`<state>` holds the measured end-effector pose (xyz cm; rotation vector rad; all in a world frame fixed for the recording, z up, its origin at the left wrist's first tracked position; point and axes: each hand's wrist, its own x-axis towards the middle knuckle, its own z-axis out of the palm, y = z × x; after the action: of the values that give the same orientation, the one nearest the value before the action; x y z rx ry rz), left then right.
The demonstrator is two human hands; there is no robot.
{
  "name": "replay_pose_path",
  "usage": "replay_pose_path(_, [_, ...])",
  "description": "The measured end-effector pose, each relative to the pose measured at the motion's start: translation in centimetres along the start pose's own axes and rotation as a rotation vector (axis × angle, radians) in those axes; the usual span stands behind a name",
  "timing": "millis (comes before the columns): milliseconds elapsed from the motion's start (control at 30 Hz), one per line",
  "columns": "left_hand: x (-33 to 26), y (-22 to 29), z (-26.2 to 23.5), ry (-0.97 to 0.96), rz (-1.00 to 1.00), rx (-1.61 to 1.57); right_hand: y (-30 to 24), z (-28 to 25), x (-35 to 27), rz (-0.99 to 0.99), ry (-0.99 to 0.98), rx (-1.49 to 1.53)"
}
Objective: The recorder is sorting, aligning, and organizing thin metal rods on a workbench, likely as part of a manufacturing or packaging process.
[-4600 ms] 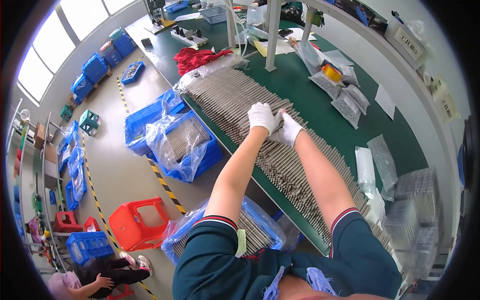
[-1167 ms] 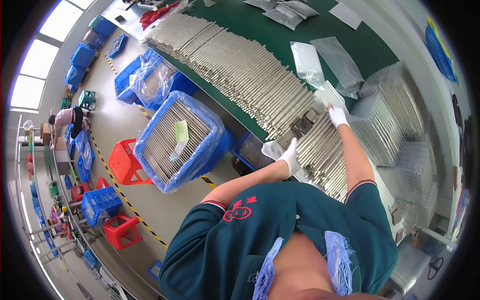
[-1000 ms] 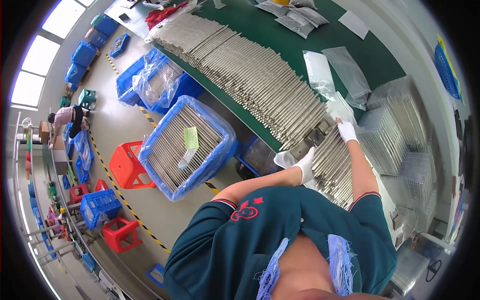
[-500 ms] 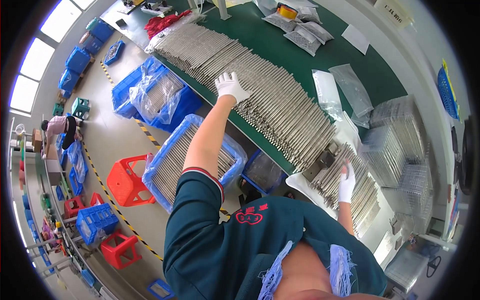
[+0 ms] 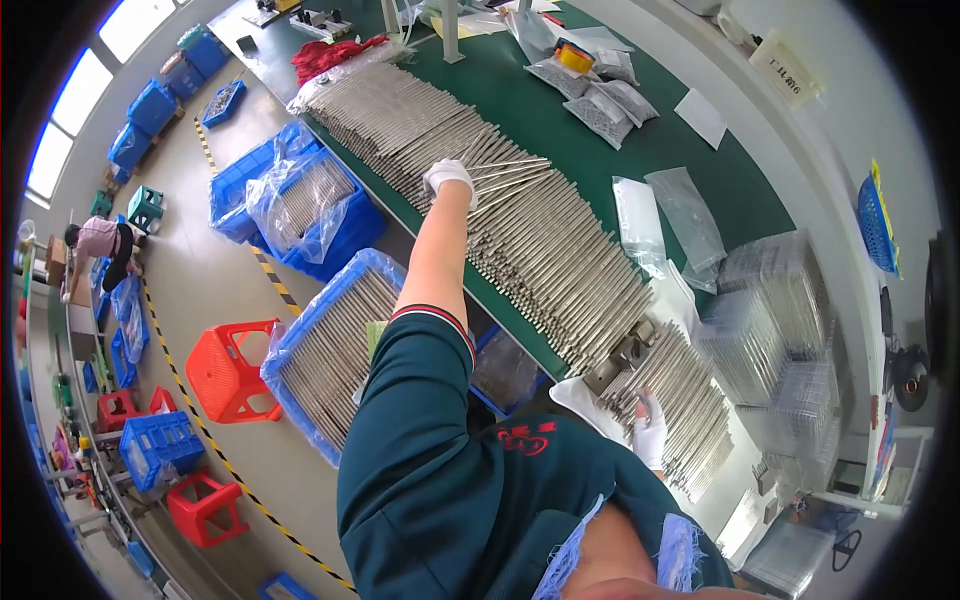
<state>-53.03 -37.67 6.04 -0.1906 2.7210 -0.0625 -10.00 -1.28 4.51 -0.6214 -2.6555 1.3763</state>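
Long, thin metal rods lie side by side in a wide pile along the green table. My left hand, in a white glove, is closed on the near ends of several rods in the middle of the pile. These fan out, slanting across the others. My right hand, gloved in white with bare fingertips, rests at the near side of a second group of rods on the right. Its fingers look slightly bent and apart, with nothing visibly held. A small metal block stands between the two groups.
Plastic-lined blue crates of rods stand left of the table, near a red stool. Clear plastic trays are stacked at right. Bags and tape lie at the back. A person bends at far left.
My left hand has gone from spread over the rods to closed on several, which now lie askew. My right hand has moved slightly toward me and left along the rods. The whole view has shifted.
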Motion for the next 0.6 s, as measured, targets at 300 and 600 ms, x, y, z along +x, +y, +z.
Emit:
replay_pose_path(300, [1.1,1.2,3.5,0.133,0.042,-0.177,-12.4,5.8,11.1,-0.403,-0.236,0.039])
replay_pose_path(600, [-2.4,-0.3,2.0,0.059,0.135,-0.276,-21.0,21.3,22.2,-0.771,-0.294,-0.396])
